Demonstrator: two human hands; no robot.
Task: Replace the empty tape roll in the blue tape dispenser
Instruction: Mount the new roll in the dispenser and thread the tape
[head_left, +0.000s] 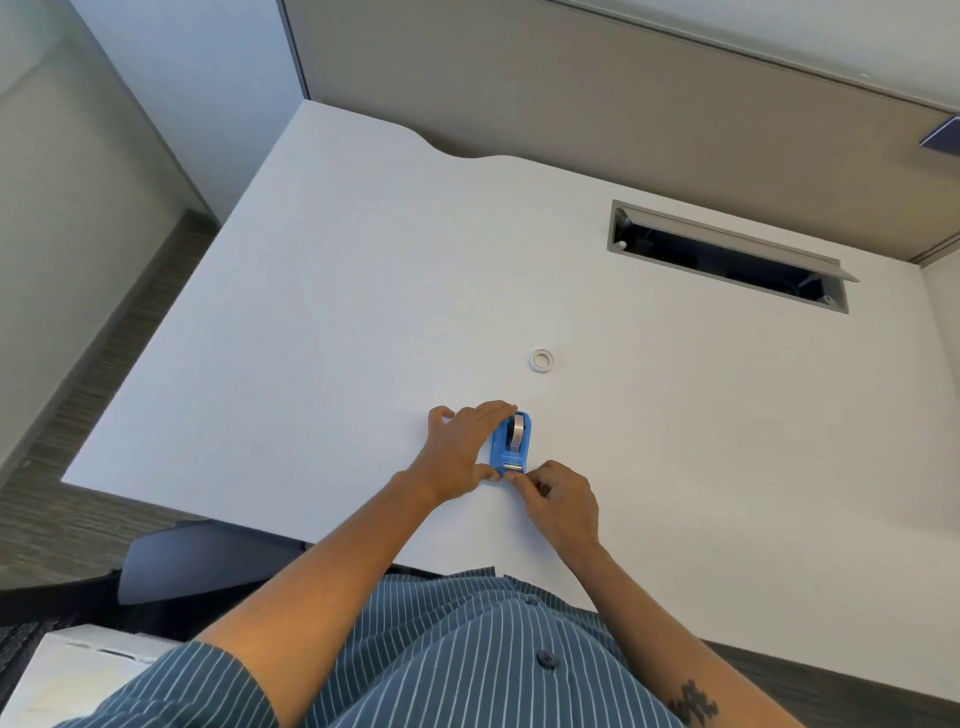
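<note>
The blue tape dispenser (505, 451) stands on the white desk (311, 338) just in front of me, with a tape roll (517, 429) seated in its cradle. My left hand (462, 447) grips the dispenser along its left side, the thumb at the near end and a finger over the far end. My right hand (558, 499) pinches with thumb and forefinger at the cutter end, seemingly on the tape's end, though the tape itself is too thin to see there. A small white empty tape core (542, 359) lies flat on the desk beyond the dispenser.
An open cable tray slot (727, 257) is cut into the desk at the far right. A beige partition (571, 93) runs along the back edge. A dark chair part (208, 558) and a white box (78, 675) sit below the desk's left front edge.
</note>
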